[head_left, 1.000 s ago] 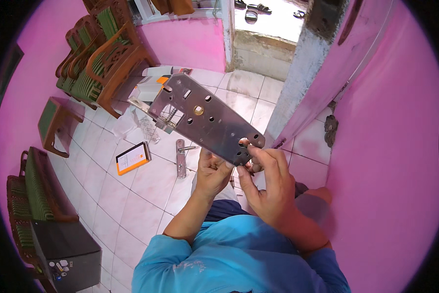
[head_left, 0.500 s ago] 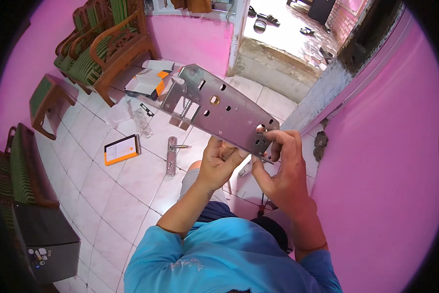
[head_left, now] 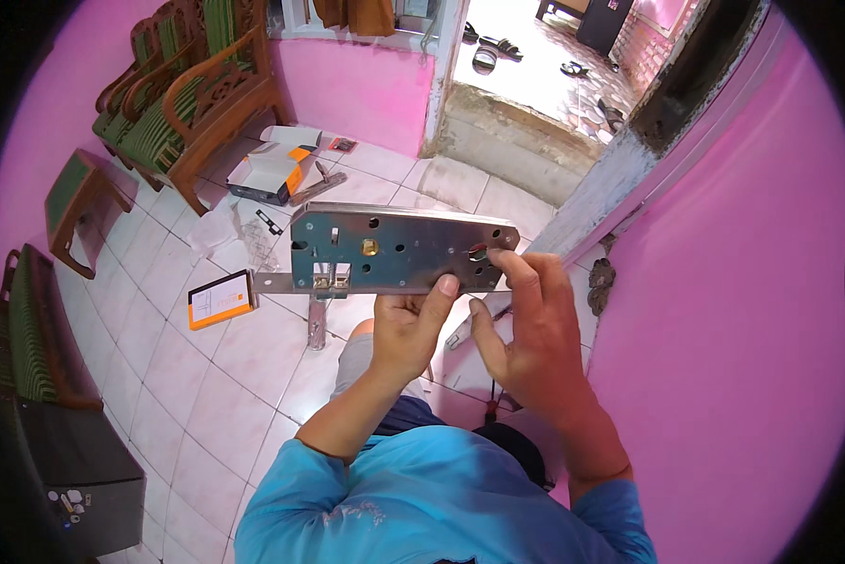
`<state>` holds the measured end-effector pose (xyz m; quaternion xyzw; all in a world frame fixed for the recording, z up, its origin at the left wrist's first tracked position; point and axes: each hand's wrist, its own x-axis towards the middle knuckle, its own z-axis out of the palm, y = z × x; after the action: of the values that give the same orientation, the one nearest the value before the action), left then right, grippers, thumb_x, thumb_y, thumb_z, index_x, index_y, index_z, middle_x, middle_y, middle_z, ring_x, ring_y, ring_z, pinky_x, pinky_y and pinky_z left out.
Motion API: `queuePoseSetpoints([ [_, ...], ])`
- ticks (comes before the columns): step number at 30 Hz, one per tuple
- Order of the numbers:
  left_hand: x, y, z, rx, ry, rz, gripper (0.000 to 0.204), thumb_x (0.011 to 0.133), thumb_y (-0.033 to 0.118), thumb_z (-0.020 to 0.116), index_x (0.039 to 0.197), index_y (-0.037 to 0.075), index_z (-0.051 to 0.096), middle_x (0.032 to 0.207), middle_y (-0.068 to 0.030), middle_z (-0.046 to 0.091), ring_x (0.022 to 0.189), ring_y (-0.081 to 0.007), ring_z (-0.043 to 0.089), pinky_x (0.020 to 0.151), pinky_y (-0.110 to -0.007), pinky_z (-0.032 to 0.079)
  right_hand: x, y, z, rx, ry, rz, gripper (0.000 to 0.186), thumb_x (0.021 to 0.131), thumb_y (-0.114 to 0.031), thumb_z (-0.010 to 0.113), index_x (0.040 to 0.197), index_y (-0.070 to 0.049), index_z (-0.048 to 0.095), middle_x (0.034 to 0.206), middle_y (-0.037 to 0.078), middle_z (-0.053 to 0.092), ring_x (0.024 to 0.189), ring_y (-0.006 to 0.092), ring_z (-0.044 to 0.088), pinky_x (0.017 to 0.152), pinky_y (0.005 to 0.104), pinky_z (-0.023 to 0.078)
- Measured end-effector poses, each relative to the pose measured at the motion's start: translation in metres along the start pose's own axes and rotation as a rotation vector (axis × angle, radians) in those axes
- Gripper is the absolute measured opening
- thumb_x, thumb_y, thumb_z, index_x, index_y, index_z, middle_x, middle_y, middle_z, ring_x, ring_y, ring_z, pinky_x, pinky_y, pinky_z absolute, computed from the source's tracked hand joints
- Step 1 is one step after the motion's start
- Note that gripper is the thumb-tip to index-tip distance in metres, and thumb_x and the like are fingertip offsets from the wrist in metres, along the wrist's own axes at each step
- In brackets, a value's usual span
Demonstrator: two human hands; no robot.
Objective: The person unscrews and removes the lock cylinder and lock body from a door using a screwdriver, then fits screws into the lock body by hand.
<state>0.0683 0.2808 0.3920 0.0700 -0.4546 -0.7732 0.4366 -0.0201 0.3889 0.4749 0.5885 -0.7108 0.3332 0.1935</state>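
A flat metal mortise lock case is held level in front of me, its broad face full of holes and a brass-coloured hub near the left end. My left hand grips its lower edge, thumb on the face and fingers curled beneath. At the right end, the index fingertip of my right hand touches the edge of the large hole. That hand's thumb is apart from the index finger, just below the case. A door handle plate on the floor is partly hidden behind the case.
On the tiles lie an open box, a metal handle piece, a black strike plate, clear plastic and an orange-edged box. A screwdriver is near my legs. Wooden chairs stand left; a pink wall rises right.
The lock case has turned from a slant to nearly level and dropped lower, its face now more towards me. My left thumb has come onto the face; my right thumb and index finger have spread.
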Motion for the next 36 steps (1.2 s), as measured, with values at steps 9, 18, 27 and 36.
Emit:
queuePoseSetpoints([
  [9,0.003,0.007,0.012,-0.242,0.134,0.074,0.021,0.093,0.010,0.065,0.111,0.001,0.060,0.101,-0.0069,0.067,0.086,-0.0098,0.063,0.080,-0.024,0.052,0.001,0.007,0.004,0.400,0.087,0.037,0.044,0.075,-0.001,0.068,0.116,-0.004,0.055,0.104,0.014,0.051,0.091,0.0302,0.053,0.081,0.0401,0.044],
  [18,-0.002,-0.003,0.004,-0.173,0.172,0.157,0.019,0.090,0.008,0.068,0.107,0.002,0.061,0.107,-0.0055,0.064,0.094,-0.0102,0.059,0.084,-0.025,0.048,0.001,0.001,0.012,0.107,0.188,-0.051,0.036,0.075,-0.005,0.069,0.111,-0.008,0.063,0.103,0.011,0.052,0.092,0.0264,0.053,0.080,0.0404,0.042],
  [27,-0.005,-0.017,0.000,-0.017,0.153,0.287,0.024,0.091,0.010,0.068,0.110,-0.001,0.059,0.110,-0.0081,0.062,0.098,-0.0143,0.059,0.087,-0.029,0.048,0.009,-0.005,0.007,-0.007,0.110,-0.085,0.040,0.074,-0.003,0.068,0.113,-0.009,0.064,0.099,0.010,0.051,0.089,0.0275,0.051,0.080,0.0407,0.040],
  [36,0.006,-0.001,0.005,-0.084,0.233,0.226,0.027,0.092,0.015,0.067,0.112,-0.001,0.059,0.107,-0.0077,0.064,0.097,-0.0136,0.059,0.086,-0.028,0.049,-0.039,-0.008,0.056,1.075,0.335,0.480,0.023,0.091,0.003,0.055,0.111,-0.001,0.045,0.102,0.010,0.051,0.086,0.0136,0.055,0.076,0.0267,0.045],
])
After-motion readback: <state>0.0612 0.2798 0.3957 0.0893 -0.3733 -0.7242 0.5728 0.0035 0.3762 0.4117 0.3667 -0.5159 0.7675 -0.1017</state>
